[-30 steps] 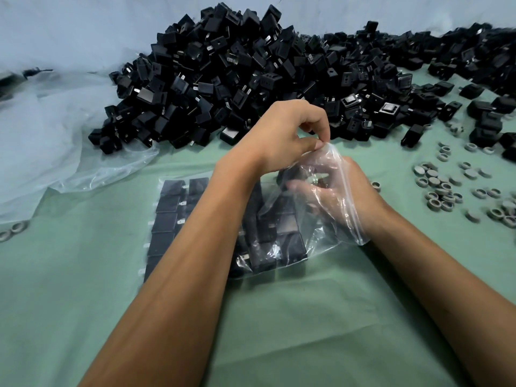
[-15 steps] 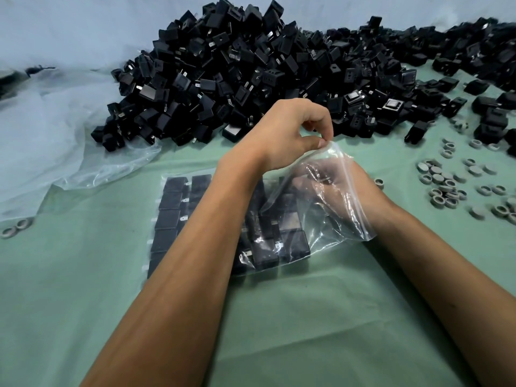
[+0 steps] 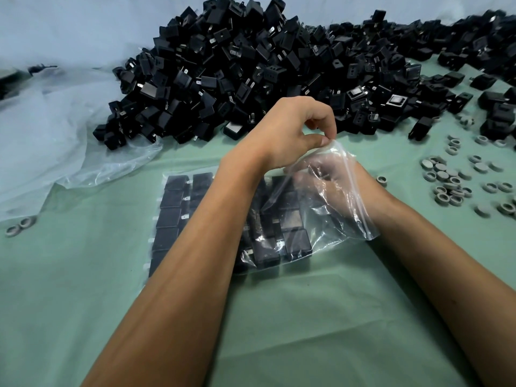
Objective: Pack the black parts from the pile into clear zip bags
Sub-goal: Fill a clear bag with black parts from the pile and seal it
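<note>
A big pile of black parts lies along the back of the green cloth. A clear zip bag lies in front of it, with black parts packed in neat rows inside. My left hand pinches the upper edge of the bag's mouth between thumb and forefinger and holds it lifted. My right hand is inside the bag, reaching left toward the rows. The wrinkled plastic blurs its fingers, so whether they hold a part is unclear.
Several small grey rings are scattered on the cloth to the right, and two more lie at the far left. A large crumpled clear plastic sheet spreads under the pile's left end. More black parts lie at the right edge.
My right hand has slid a little deeper into the bag. My left hand keeps its pinch on the bag's mouth in about the same place.
</note>
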`<state>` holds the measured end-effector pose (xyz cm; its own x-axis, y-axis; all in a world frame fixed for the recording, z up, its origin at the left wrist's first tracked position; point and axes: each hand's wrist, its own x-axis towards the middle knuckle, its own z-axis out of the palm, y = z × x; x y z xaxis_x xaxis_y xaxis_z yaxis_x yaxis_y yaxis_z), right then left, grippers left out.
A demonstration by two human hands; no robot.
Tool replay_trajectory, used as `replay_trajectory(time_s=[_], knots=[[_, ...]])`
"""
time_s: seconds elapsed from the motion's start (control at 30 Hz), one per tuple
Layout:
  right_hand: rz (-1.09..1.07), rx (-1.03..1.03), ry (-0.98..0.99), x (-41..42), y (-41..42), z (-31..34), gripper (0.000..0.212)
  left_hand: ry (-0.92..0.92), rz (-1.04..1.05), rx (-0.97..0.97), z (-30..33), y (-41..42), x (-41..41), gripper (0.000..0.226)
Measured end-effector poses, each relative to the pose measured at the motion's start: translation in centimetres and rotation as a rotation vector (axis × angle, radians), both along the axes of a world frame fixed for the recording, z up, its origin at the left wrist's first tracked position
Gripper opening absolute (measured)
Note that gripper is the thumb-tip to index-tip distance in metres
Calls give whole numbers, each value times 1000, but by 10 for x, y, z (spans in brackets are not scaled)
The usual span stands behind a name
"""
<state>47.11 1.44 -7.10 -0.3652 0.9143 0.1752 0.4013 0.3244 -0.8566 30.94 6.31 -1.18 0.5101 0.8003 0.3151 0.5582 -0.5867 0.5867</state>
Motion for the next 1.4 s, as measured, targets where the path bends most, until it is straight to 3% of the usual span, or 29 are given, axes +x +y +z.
replay_trajectory(time_s=[0.33, 0.4, 0.5, 0.6, 0.73, 0.87, 1.1, 1.23, 1.33, 1.4], knots=[[16, -85, 42, 5, -4, 14, 13, 11, 7, 2, 1, 0, -2, 9], [-82, -159, 100, 13, -3, 16, 9, 38, 25, 3, 0, 3, -6, 9], [-456, -154, 184, 22, 8, 12, 10, 56, 38, -10, -2, 5, -7, 12], [-787, 83, -79, 33, 26, 13, 15, 48, 31, -40, -5, 5, -2, 16], [-792, 280, -513, 36, 57, 18, 28, 105, -15, -83, -7, 3, 3, 28], [-714, 201, -754, 28, 80, 20, 44, 156, -64, -144, -6, -4, 9, 41], [-728, 293, -593, 34, 80, 11, 26, 192, -52, -91, -3, -5, 7, 22], [-713, 240, -559, 44, 72, 15, 37, 135, -21, -51, 0, -3, -1, 15], [-692, 154, -341, 50, 56, 27, 34, 107, 0, -48, 2, -2, -5, 17], [-500, -18, -130, 52, 38, 35, 31, 89, 15, -43, 3, -2, -5, 17]])
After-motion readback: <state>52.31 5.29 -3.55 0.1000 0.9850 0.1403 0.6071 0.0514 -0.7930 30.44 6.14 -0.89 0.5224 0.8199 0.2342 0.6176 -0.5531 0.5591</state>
